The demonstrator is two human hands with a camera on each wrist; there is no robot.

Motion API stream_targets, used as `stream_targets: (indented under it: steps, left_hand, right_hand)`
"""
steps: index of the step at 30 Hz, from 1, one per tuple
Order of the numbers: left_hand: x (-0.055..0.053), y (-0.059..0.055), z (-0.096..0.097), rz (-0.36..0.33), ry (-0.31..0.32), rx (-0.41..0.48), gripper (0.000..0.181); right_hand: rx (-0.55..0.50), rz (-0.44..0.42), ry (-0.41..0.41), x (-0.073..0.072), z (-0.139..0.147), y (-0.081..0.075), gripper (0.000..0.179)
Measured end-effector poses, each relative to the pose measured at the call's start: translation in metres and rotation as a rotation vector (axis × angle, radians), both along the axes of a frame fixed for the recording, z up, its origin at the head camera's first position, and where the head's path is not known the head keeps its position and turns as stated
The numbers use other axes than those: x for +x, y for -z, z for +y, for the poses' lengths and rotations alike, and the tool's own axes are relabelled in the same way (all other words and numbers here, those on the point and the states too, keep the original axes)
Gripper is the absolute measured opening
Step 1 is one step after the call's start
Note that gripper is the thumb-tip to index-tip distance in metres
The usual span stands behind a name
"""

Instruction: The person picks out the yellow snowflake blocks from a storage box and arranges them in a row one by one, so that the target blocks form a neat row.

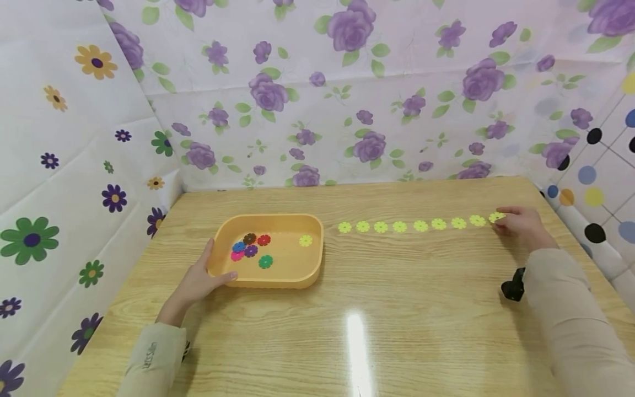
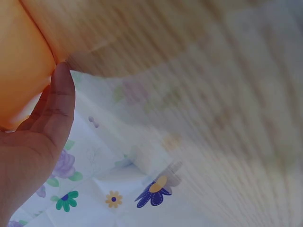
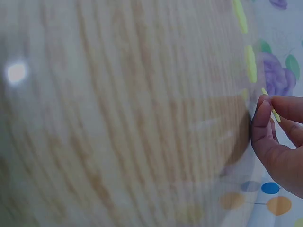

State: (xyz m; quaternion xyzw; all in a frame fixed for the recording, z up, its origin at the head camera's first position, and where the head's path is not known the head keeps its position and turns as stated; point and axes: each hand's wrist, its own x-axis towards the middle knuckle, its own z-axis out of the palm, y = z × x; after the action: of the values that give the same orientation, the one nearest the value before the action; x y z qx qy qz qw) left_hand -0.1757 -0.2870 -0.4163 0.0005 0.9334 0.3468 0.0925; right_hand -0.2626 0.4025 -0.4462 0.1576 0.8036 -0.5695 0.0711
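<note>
My left hand [image 1: 200, 278] grips the left end of a yellow-orange plastic tray [image 1: 278, 283], thumb over the near rim and fingers along the outer wall. In the tray lie snowflake discs: a green disc [image 1: 265, 261], a yellow disc [image 1: 305, 240] by the right wall, and a cluster with a red disc [image 1: 264, 240]. My right hand [image 1: 521, 225] pinches a yellow snowflake disc [image 3: 276, 115] between thumb and fingers at the right end of a row. The row is made of several yellow snowflake discs, among them one [image 1: 420, 225] near its middle.
The wooden table [image 1: 397, 309] meets a flower-printed cloth [image 1: 367, 110] at its back edge. More patterned cloth hangs at both sides. A small black object [image 1: 513, 285] shows beside the right sleeve [image 1: 570, 309]. A bright light reflection lies on the near tabletop.
</note>
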Motion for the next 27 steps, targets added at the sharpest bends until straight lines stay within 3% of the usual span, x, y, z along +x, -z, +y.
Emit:
stream_targets:
  steps: [6, 17, 27]
  left_hand:
    - [0.0, 0.0, 0.0, -0.002, -0.002, 0.008, 0.109]
    - [0.0, -0.001, -0.001, -0.011, -0.006, 0.014, 0.11]
    - [0.0, -0.001, 0.0, -0.003, 0.005, 0.01, 0.109]
  right_hand:
    - [-0.015, -0.002, -0.019, 0.004, 0.004, 0.003, 0.058]
    - [0.075, 0.054, 0.106, 0.013, -0.006, -0.01, 0.055]
    - [0.082, 0.138, 0.065, 0.027, -0.03, -0.028, 0.059]
